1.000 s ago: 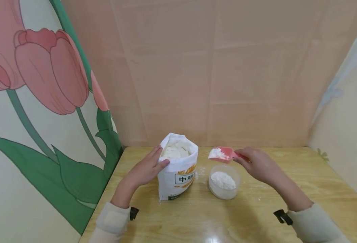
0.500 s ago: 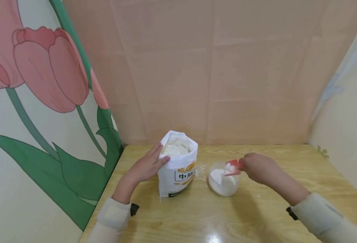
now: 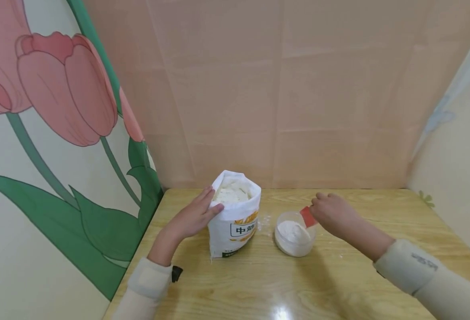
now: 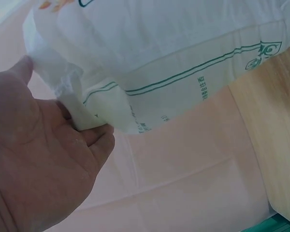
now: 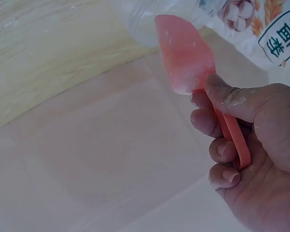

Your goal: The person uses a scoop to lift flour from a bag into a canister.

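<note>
A white printed bag of flour [image 3: 223,235] stands upright with its mouth open and white flour [image 3: 232,194] inside. My left hand [image 3: 191,218] holds the bag's left side near the top, thumb in front and fingers round the far side; the left wrist view has the fingers curled at the bag's edge [image 4: 125,58]. In my right hand [image 3: 335,214] is a pink scoop [image 5: 186,53], its handle wrapped by thumb and fingers. The scoop's blade tips steeply over the right rim of a clear round bowl [image 3: 294,251] that contains flour.
The wooden table [image 3: 227,293] bears spilled flour [image 3: 264,223] between bag and bowl. A peach cloth [image 3: 339,111] hangs behind the table's back edge. Flower-patterned panels [image 3: 63,164] stand on both sides.
My right hand has turned the scoop from level, with flour on it, to steeply tipped at the bowl's right rim. The flour on the blade has gone. My left hand stays on the bag.
</note>
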`<state>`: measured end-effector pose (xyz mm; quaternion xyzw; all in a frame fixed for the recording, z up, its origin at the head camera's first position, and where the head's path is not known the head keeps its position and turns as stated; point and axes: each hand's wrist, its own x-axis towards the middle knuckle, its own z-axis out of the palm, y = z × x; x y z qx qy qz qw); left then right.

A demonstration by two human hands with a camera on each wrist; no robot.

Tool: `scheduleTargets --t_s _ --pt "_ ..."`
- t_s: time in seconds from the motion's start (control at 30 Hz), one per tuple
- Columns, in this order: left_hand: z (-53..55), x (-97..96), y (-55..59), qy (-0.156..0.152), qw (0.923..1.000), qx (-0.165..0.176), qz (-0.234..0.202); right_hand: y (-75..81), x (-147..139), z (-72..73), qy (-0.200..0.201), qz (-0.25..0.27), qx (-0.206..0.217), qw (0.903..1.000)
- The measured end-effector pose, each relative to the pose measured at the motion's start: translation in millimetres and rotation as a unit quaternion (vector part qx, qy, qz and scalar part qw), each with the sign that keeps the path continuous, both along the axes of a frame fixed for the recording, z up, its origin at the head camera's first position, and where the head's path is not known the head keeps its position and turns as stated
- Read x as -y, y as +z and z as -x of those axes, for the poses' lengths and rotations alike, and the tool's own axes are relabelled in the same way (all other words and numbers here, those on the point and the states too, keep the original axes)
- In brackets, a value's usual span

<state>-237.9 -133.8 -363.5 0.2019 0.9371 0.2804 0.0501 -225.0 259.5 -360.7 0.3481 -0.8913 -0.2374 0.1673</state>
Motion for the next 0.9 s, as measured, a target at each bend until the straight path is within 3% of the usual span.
scheduleTargets --t_s 0.23,0.4,0.53,0.7,0.9 --pt "0.3 -0.7 0.2 -0.005 0.9999 -0.007 0.011 1.1 -9 -1.5 -0.017 0.050 0.038 0.9978" --pt "-0.1 -0.9 -1.4 -0.003 1.0000 -0.005 -0.003 -5.6 -16 -3.9 -0.046 0.126 0.090 0.9869" --pt "-0.5 -1.5 -2.5 -0.002 0.9998 -0.003 -0.018 -10.6 -24 -6.0 -0.061 0.213 0.118 0.9679" --pt "-0.9 -3.0 -3.0 -0.004 0.9997 -0.007 -0.023 -13.8 -32 -10.2 -0.054 0.334 0.141 0.9303" --pt "-2.5 -2.3 0.1 0.003 0.9997 -0.005 -0.024 -10.8 -25 -11.3 -0.056 0.414 0.147 0.8964"
